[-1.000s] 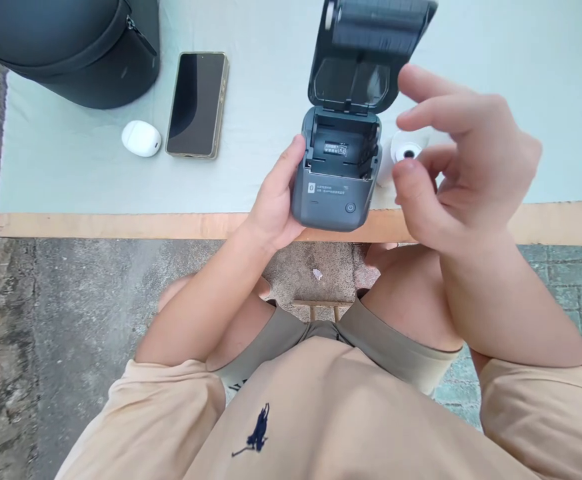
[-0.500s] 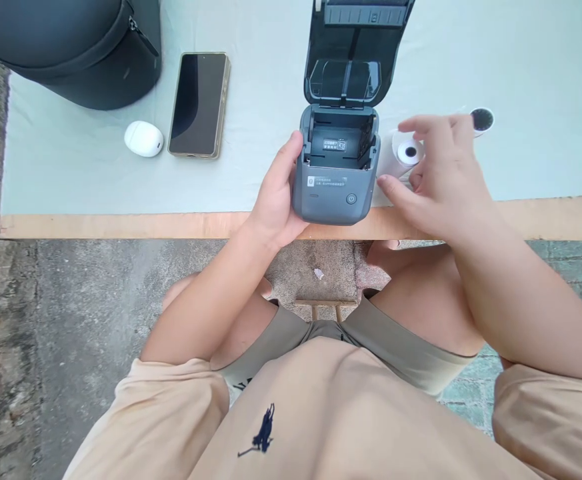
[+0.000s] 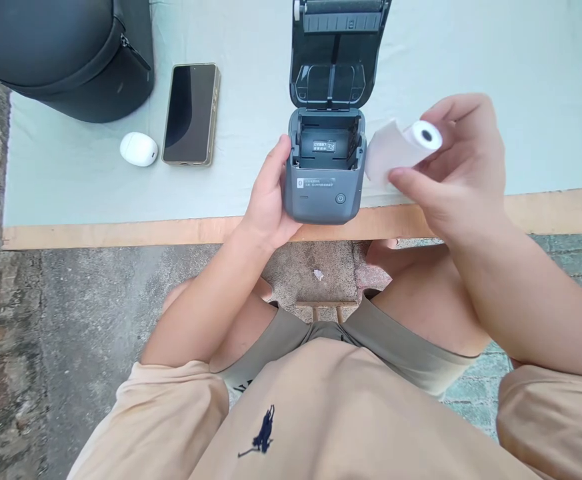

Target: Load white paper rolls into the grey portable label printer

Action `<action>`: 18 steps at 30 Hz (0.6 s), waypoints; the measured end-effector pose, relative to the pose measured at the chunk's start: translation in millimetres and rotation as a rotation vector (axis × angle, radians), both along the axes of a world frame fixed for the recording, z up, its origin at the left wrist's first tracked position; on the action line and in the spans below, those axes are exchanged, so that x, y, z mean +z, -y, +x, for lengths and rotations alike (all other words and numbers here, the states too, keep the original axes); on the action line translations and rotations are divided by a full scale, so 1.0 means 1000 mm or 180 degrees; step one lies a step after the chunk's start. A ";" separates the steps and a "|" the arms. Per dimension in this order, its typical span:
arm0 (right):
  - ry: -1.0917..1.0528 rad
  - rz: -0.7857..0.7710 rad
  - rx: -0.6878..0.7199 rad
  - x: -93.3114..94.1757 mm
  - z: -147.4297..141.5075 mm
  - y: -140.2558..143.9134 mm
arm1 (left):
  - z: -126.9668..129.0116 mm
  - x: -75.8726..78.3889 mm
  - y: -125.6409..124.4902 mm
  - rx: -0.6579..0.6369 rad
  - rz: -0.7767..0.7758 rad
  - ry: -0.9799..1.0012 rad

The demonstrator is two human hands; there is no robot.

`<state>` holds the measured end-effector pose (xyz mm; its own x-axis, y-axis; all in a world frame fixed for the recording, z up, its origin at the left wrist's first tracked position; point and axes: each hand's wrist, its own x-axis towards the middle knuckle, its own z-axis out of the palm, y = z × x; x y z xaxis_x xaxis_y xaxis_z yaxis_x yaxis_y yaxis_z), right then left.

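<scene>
My left hand grips a dark grey label printer by its left side, near the table's front edge. The printer's lid stands raised, and the compartment inside shows a small white label but no roll. To the right of the printer, my right hand holds a small white paper roll between thumb and fingers. A loose strip of paper hangs from the roll toward the printer's right side. Whether the strip touches the printer I cannot tell.
Left of the printer lie a smartphone and a white earbud case. A large black zippered case stands at the back left. A pale cloth covers the table, with a bare wooden front edge.
My right hand has taken hold of the paper roll and moved it slightly right, its paper end coming loose. The printer stays in my left hand; the whole view has shifted a little.
</scene>
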<state>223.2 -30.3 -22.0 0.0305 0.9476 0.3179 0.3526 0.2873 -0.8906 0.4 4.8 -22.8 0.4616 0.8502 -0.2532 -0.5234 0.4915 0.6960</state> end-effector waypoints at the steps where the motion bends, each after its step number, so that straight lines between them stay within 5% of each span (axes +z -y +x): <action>1: -0.0210 0.0050 -0.0014 0.001 0.001 -0.002 | 0.000 0.000 0.000 0.0007 -0.0004 -0.0021; 10: -0.1549 -0.1711 0.0495 0.014 0.016 -0.009 | 0.001 0.000 -0.001 0.0095 -0.0059 -0.0099; 18: -0.2080 -0.1695 0.0438 0.013 0.001 -0.003 | 0.001 0.001 0.000 0.0048 -0.0032 -0.0082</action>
<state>224.1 -27.7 -9.3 -0.0735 0.9744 -0.2124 -0.2863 -0.2246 -0.9314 1.2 4.6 -22.0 0.4419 0.8543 -0.2735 -0.5129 0.4908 0.7044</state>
